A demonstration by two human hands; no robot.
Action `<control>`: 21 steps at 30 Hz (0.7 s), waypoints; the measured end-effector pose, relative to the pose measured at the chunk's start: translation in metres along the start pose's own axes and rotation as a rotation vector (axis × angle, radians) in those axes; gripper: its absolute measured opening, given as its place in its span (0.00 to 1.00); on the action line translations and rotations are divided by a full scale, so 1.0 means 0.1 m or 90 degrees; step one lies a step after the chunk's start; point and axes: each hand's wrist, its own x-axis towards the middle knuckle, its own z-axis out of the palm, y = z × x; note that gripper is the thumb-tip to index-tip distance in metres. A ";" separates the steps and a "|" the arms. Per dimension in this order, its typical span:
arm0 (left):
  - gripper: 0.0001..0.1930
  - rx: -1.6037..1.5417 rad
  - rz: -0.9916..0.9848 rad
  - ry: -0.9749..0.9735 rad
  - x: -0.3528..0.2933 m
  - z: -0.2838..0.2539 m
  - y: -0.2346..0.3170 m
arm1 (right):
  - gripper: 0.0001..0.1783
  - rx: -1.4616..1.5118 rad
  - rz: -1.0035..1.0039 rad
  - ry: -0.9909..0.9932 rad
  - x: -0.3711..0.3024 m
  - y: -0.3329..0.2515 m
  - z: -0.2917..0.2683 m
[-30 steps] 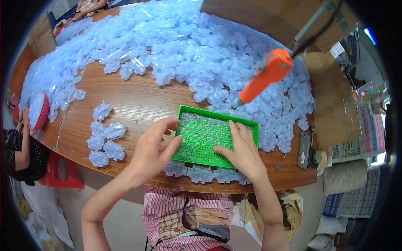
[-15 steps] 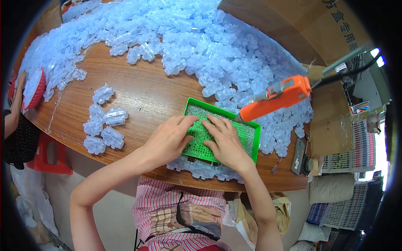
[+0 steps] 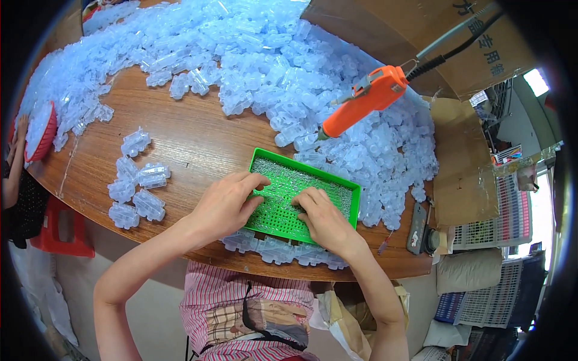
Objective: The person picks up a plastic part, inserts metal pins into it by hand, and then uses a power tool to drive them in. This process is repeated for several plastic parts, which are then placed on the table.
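Observation:
A green tray (image 3: 355,207) with a grid of small holes sits in front of me, strewn with many tiny silver metal pieces, perhaps screws. Over its left side is my left hand (image 3: 227,201), thumb and forefinger apart, with nothing seen between them. My right hand (image 3: 328,224) reaches over the tray's near right part. Its fingers are bent and drawn together, fingertips low over the grid; whatever they pinch is too small to make out. Clear plastic pieces (image 3: 277,249) lie in a row along the tray's near side. An orange electric screwdriver (image 3: 364,102) hangs beyond the tray.
A big heap of clear plastic parts (image 3: 259,60) covers the far and right table. Several more parts (image 3: 147,204) lie to the left. Cardboard (image 3: 463,162) and a phone (image 3: 416,228) are at the right. Another person's hand (image 3: 21,129) is beside a red basket (image 3: 45,135).
My right hand's fingers were spread over the tray and are now drawn together, nearer its near side. My left hand has shifted little. The hanging screwdriver has swung up and away from the tray.

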 end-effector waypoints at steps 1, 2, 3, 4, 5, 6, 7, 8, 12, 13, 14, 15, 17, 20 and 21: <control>0.13 -0.010 -0.005 0.003 0.02 0.01 0.03 | 0.14 -0.008 0.002 0.001 -0.01 0.01 0.01; 0.12 -0.020 -0.010 0.007 0.03 0.02 0.05 | 0.14 -0.010 0.001 -0.003 -0.02 0.03 0.00; 0.12 -0.021 -0.015 0.007 0.04 0.03 0.06 | 0.13 -0.018 0.012 -0.001 -0.01 0.03 0.01; 0.12 -0.067 -0.018 0.014 0.06 0.06 0.08 | 0.11 -0.026 0.022 0.001 -0.02 0.03 0.03; 0.11 -0.114 -0.021 0.021 0.07 0.09 0.11 | 0.09 -0.020 0.007 0.021 -0.04 0.03 0.05; 0.12 -0.126 -0.024 0.004 0.09 0.10 0.15 | 0.09 -0.020 0.005 0.019 -0.05 0.04 0.06; 0.12 -0.126 -0.026 0.006 0.10 0.12 0.18 | 0.09 -0.023 0.019 0.031 -0.07 0.04 0.08; 0.12 -0.225 -0.062 -0.007 0.12 0.15 0.21 | 0.08 -0.027 0.033 0.043 -0.08 0.05 0.10; 0.14 -0.581 -0.270 -0.045 0.21 0.25 0.26 | 0.07 -0.016 0.020 0.070 -0.07 0.11 0.07; 0.15 -0.768 -0.391 -0.037 0.23 0.27 0.27 | 0.08 0.053 0.068 0.050 -0.06 0.13 0.02; 0.16 -0.839 -0.449 -0.038 0.26 0.29 0.27 | 0.08 0.122 0.116 0.030 -0.05 0.14 -0.03; 0.16 -0.840 -0.447 -0.036 0.28 0.34 0.27 | 0.06 0.261 0.265 0.002 -0.04 0.13 -0.10; 0.16 -1.034 -0.526 0.035 0.31 0.48 0.29 | 0.05 0.433 0.316 0.047 -0.08 0.13 -0.21; 0.20 -1.231 -0.605 -0.004 0.39 0.60 0.37 | 0.05 0.533 0.265 0.068 -0.07 -0.12 -0.38; 0.22 -1.295 -0.585 -0.021 0.38 0.63 0.38 | 0.06 0.568 0.224 0.081 -0.05 -0.21 -0.39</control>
